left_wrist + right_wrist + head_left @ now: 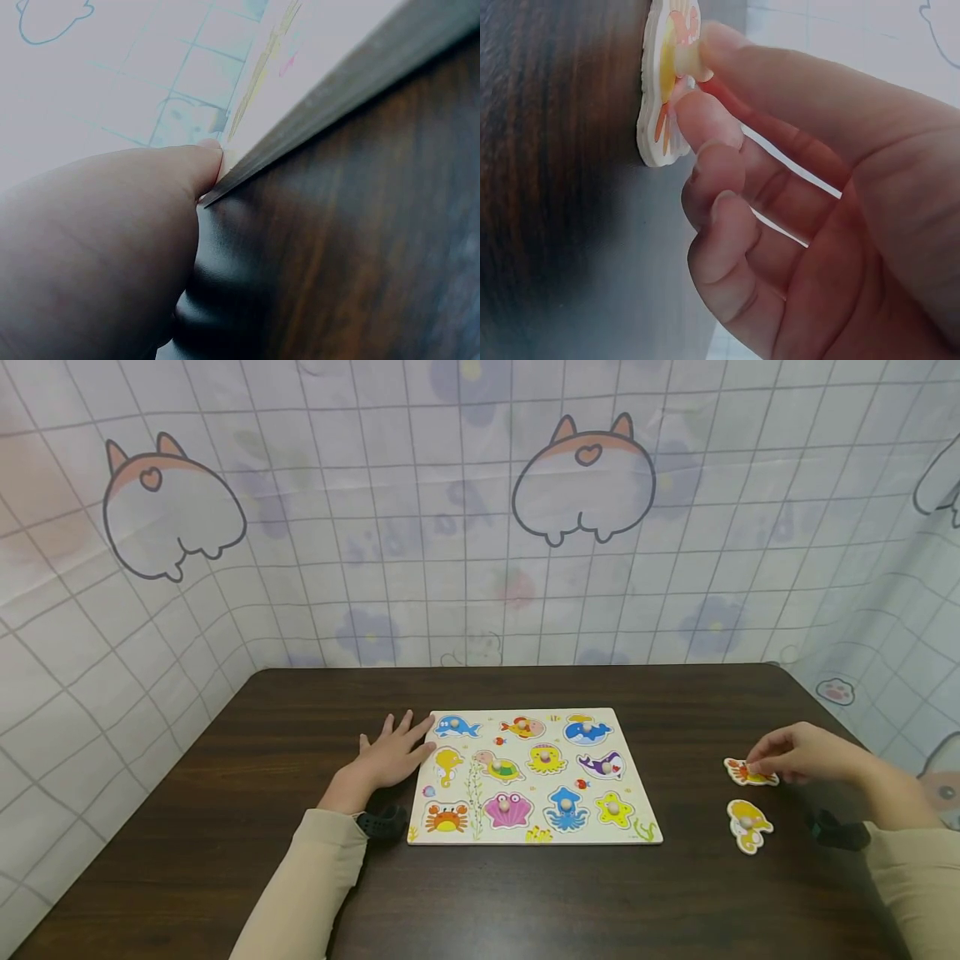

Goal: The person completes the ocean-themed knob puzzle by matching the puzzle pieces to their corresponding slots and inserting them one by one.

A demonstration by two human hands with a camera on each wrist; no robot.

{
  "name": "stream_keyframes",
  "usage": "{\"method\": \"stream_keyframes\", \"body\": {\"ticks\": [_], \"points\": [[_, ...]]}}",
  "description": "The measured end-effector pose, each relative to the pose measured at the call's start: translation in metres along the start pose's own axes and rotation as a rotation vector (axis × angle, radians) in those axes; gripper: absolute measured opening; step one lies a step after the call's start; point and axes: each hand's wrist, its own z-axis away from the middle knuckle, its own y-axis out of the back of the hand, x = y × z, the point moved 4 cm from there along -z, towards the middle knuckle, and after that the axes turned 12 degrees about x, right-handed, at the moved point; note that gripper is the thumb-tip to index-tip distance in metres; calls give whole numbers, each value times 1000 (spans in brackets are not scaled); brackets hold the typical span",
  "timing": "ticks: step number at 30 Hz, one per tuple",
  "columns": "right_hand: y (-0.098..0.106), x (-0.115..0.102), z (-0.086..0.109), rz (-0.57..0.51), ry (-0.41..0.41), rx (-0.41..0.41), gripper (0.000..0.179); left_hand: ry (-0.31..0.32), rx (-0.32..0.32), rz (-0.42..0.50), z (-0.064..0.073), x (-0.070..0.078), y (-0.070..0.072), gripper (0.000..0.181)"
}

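A pale wooden puzzle board (480, 837) with sea-animal pictures lies on the table. My left hand (386, 758) rests at its left edge, fingers spread, with the thumb (202, 169) touching the board's side. Off to the right, my right hand (806, 753) pinches the wooden knob (690, 64) of a crab puzzle piece (738, 772). This piece lies flat or nearly so on the table; a gap beneath it cannot be told. Nearer the front lies a yellow seahorse puzzle piece (748, 825) with its own knob. On the board, the crab picture (446, 817) and seahorse picture (447, 766) show no knobs.
Several knobbed pieces sit in the board, among them a pink shell (508, 811) and a yellow star (615, 811). Dark wood table (525, 902) surrounds the board. A white gridded cloth (480, 568) hangs behind and at both sides.
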Motion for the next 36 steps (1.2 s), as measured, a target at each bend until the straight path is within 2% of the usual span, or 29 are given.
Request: {"method": "stream_keyframes", "body": {"ticks": [6,14,18,25,36], "points": [[-2,1,1,9,-14,23,16,0,3,-1,0,0,0,64],[-1,-3,0,97,35,87,14,-2,3,-6,0,1,0,64],[1,-7,-2,128,34,126,18,-3,2,-7,0,0,0,63],[3,-25,-4,190,84,198,20,-3,2,-6,1,0,0,64],[-7,-65,-7,225,165,234,15,-1,4,2,1,2,1,64]]}}
